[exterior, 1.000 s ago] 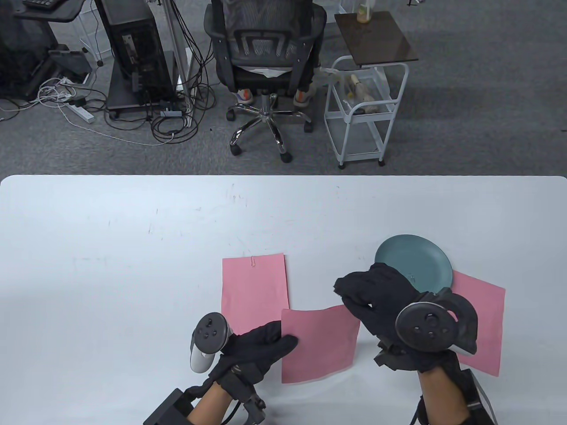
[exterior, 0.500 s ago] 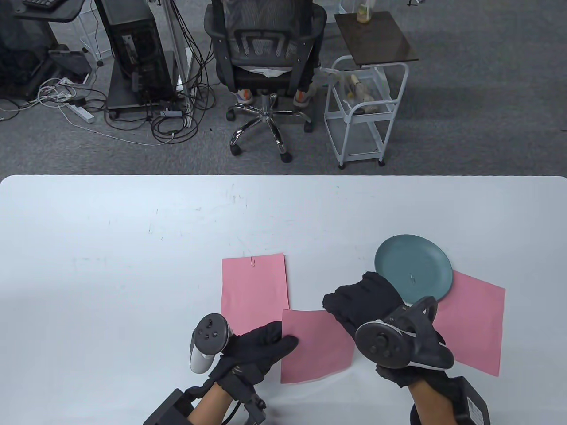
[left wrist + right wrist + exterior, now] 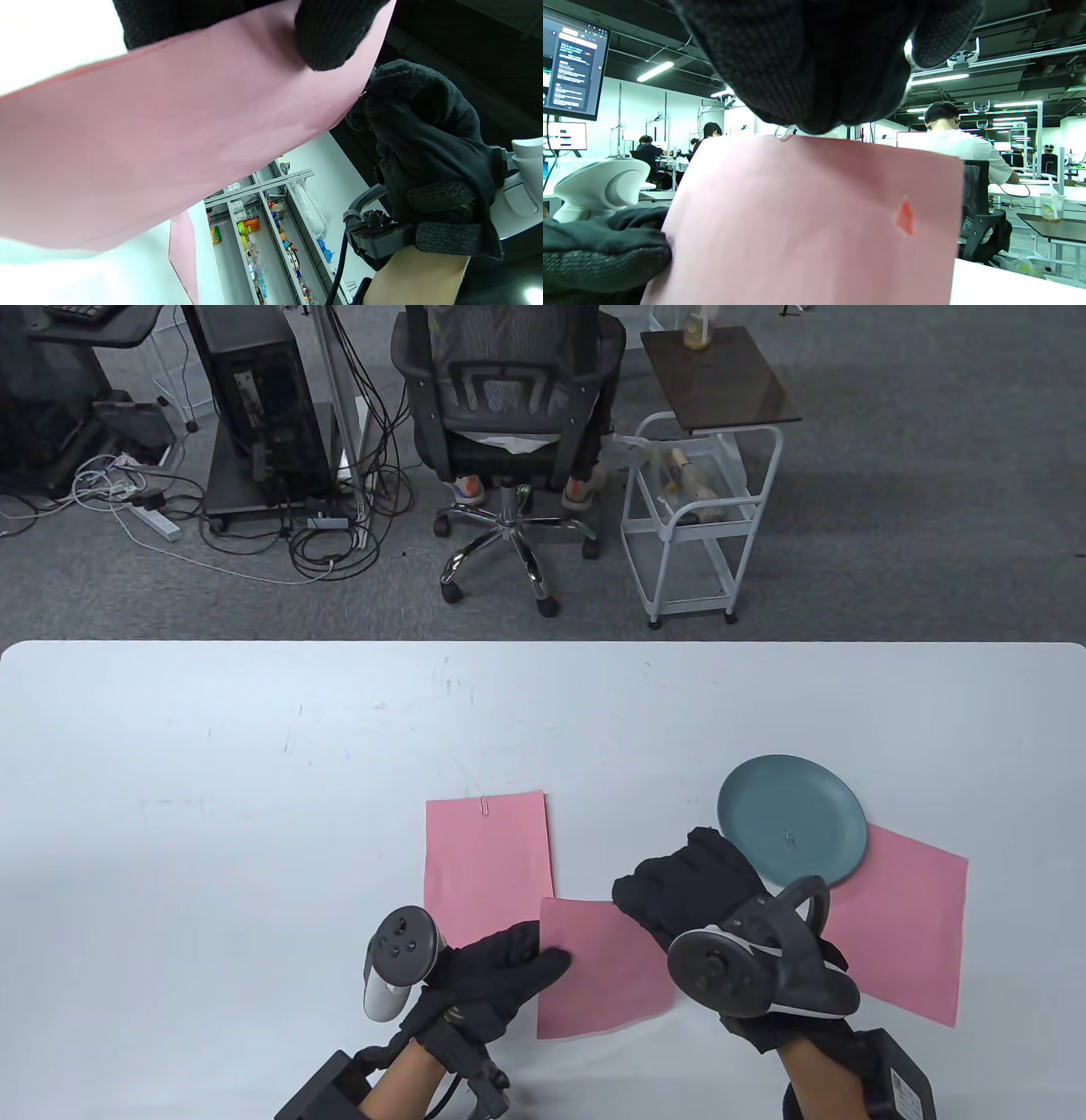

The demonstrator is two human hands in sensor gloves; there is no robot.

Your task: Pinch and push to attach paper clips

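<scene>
Only the right wrist view shows the paper clip (image 3: pixel 785 132) pinched by the right hand (image 3: pixel 814 63) at the pink sheet (image 3: pixel 814 220)'s top edge. The clip's axis cannot be told. The left hand (image 3: pixel 501 971) grips the sheet's near-left edge.

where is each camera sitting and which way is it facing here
Table view: high in front, looking down at the white table; both gloved hands enter from the bottom, left hand holding the lifted pink sheet, right hand at its far corner.
Left wrist view: under the left hand, looking up and across the sheet's underside toward the right hand.
Right wrist view: below the right hand, facing out into the office across the sheet.
Shared: all three show the same sheet; the wrist views each show the other hand.
</scene>
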